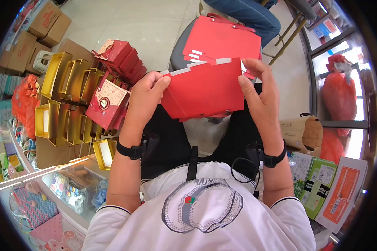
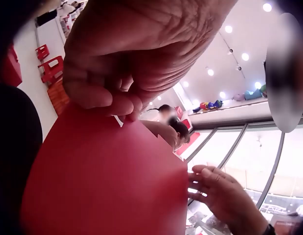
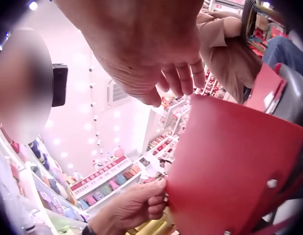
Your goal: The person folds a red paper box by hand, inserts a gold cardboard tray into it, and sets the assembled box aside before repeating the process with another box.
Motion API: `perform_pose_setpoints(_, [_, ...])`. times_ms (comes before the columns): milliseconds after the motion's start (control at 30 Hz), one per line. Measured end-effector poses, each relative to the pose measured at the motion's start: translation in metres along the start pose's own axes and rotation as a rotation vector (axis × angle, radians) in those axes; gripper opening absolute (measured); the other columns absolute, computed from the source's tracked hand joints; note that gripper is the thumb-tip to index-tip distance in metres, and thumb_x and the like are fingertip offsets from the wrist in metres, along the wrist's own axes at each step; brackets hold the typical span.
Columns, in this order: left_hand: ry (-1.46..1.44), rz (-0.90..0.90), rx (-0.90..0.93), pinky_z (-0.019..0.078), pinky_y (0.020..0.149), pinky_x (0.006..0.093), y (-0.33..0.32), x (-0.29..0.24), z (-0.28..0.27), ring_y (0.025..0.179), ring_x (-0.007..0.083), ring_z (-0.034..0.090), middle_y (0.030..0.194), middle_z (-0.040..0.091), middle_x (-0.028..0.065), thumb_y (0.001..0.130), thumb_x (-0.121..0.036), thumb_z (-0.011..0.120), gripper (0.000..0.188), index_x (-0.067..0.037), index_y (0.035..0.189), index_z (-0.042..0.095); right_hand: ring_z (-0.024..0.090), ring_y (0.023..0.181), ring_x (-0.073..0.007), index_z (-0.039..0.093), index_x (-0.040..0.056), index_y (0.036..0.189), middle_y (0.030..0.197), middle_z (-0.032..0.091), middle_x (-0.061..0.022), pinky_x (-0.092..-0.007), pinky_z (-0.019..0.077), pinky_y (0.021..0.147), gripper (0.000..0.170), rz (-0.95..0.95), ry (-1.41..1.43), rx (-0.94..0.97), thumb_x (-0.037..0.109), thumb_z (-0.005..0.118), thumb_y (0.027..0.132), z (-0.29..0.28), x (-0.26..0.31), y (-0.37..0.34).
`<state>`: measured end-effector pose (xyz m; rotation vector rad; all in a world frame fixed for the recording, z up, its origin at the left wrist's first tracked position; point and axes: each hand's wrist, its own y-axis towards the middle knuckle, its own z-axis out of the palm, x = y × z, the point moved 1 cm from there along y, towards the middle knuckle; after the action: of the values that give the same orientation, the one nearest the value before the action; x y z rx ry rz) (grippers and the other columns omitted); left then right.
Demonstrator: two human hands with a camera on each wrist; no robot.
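Note:
A flat red card piece (image 1: 205,90) with pale tabs along its upper edge is held up above the lap. The left hand (image 1: 148,96) pinches its upper left corner between thumb and fingers, also seen close up in the left wrist view, where the red sheet (image 2: 107,171) hangs from the fingers of the left hand (image 2: 136,58). At the right edge the right hand (image 1: 262,90) has its thumb by the card and its fingers loosely bent. In the right wrist view the right hand (image 3: 151,58) hovers at the card's corner, fingers extended. Two metal studs show on the red card (image 3: 229,156).
More red pieces (image 1: 222,37) lie on a grey stool ahead. Gold boxes (image 1: 67,100) and red boxes with cream labels (image 1: 107,100) stand at the left. Cartons (image 1: 48,21) are at the far left, and a paper bag (image 1: 301,131) is at the right. A person in jeans (image 1: 249,14) sits ahead.

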<state>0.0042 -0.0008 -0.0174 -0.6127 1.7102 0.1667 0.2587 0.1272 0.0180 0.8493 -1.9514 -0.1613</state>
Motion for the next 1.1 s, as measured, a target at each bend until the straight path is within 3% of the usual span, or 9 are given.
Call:
perform_pose_setpoints(100, [0.197, 0.227, 0.027, 0.0466, 0.062, 0.0317, -0.010, -0.023, 0.018, 0.066, 0.0124, 0.058, 0.070, 0.059, 0.0049, 0.102, -0.027, 0.068, 0.026, -0.001, 0.102, 0.066, 0.066, 0.104, -0.0372, 0.065, 0.0006, 0.123, 0.115, 0.068, -0.0191, -0.0416, 0.0533, 0.092, 0.035, -0.246, 0.013, 0.120, 0.010, 0.076, 0.090, -0.001, 0.041, 0.014])
perform_pose_setpoints(267, [0.434, 0.486, 0.099, 0.0458, 0.065, 0.0300, -0.021, -0.052, 0.034, 0.069, 0.0147, 0.052, 0.076, 0.060, 0.0053, 0.101, -0.017, 0.069, 0.017, -0.001, 0.099, 0.064, 0.068, 0.098, -0.0316, 0.066, 0.0010, 0.108, 0.097, 0.070, -0.0156, -0.0369, 0.0529, 0.084, 0.022, 0.071, -0.075, 0.537, 0.012, 0.076, 0.091, 0.016, 0.040, 0.018])
perform_pose_setpoints(367, [0.480, 0.509, 0.111, 0.0480, 0.069, 0.0328, -0.023, -0.054, 0.036, 0.072, 0.0199, 0.055, 0.082, 0.062, 0.0086, 0.099, -0.016, 0.071, 0.017, -0.001, 0.101, 0.064, 0.064, 0.080, -0.0411, 0.062, 0.0008, 0.100, 0.086, 0.069, -0.0197, -0.0454, 0.0500, 0.071, 0.023, -0.164, -0.262, 0.425, 0.019, 0.073, 0.092, 0.026, 0.029, 0.007])
perform_pose_setpoints(433, [0.480, 0.500, 0.163, 0.0500, 0.075, 0.0343, -0.023, -0.049, 0.036, 0.080, 0.0227, 0.059, 0.093, 0.065, 0.0100, 0.097, -0.018, 0.073, 0.020, -0.001, 0.107, 0.065, 0.061, 0.072, -0.0346, 0.061, 0.0010, 0.100, 0.081, 0.066, -0.0177, -0.0421, 0.0485, 0.068, 0.022, 0.031, 0.006, 0.471, 0.019, 0.073, 0.093, 0.029, 0.023, 0.003])
perform_pose_setpoints(533, [0.579, 0.775, -0.127, 0.0504, 0.095, 0.0398, -0.026, -0.034, 0.031, 0.108, 0.0309, 0.063, 0.123, 0.063, 0.0176, 0.093, -0.029, 0.079, 0.050, -0.001, 0.131, 0.061, 0.054, 0.068, -0.0226, 0.059, 0.0013, 0.100, 0.077, 0.060, -0.0132, -0.0370, 0.0457, 0.066, 0.019, 0.288, 0.241, 0.463, 0.017, 0.070, 0.097, 0.025, 0.017, -0.004])
perform_pose_setpoints(667, [0.681, 0.677, -0.105, 0.0433, 0.109, 0.0511, -0.036, -0.007, 0.022, 0.131, 0.0445, 0.054, 0.143, 0.055, 0.0278, 0.078, -0.051, 0.085, 0.104, 0.004, 0.153, 0.040, 0.044, 0.071, -0.0134, 0.056, 0.0012, 0.098, 0.076, 0.052, -0.0072, -0.0322, 0.0438, 0.066, 0.016, 0.340, 0.429, 0.345, 0.014, 0.066, 0.101, 0.023, 0.015, -0.011])
perform_pose_setpoints(767, [0.679, 0.555, 0.017, 0.0418, 0.111, 0.0518, -0.048, 0.000, 0.030, 0.133, 0.0451, 0.053, 0.146, 0.053, 0.0289, 0.079, -0.052, 0.085, 0.105, 0.006, 0.153, 0.039, 0.047, 0.071, -0.0152, 0.057, 0.0014, 0.100, 0.078, 0.056, -0.0072, -0.0318, 0.0451, 0.068, 0.012, 0.246, 0.442, 0.330, 0.011, 0.065, 0.102, 0.030, 0.012, -0.016])
perform_pose_setpoints(967, [0.305, 0.227, 0.268, 0.0501, 0.104, 0.0355, -0.060, -0.017, 0.028, 0.122, 0.0258, 0.064, 0.135, 0.065, 0.0181, 0.090, -0.030, 0.082, 0.074, 0.002, 0.148, 0.050, 0.065, 0.090, -0.0229, 0.061, 0.0025, 0.110, 0.099, 0.068, -0.0116, -0.0351, 0.0521, 0.080, 0.018, 0.145, 0.335, 0.424, 0.014, 0.069, 0.100, 0.017, 0.016, -0.009])
perform_pose_setpoints(1100, [0.065, 0.090, 0.198, 0.0522, 0.099, 0.0323, -0.052, -0.005, 0.005, 0.110, 0.0151, 0.068, 0.124, 0.072, 0.0129, 0.099, -0.024, 0.073, 0.051, 0.001, 0.140, 0.058, 0.064, 0.125, -0.0310, 0.058, -0.0019, 0.129, 0.129, 0.066, -0.0187, -0.0395, 0.0490, 0.106, 0.049, 0.006, 0.016, 0.042, 0.025, 0.078, 0.094, -0.013, 0.013, 0.004])
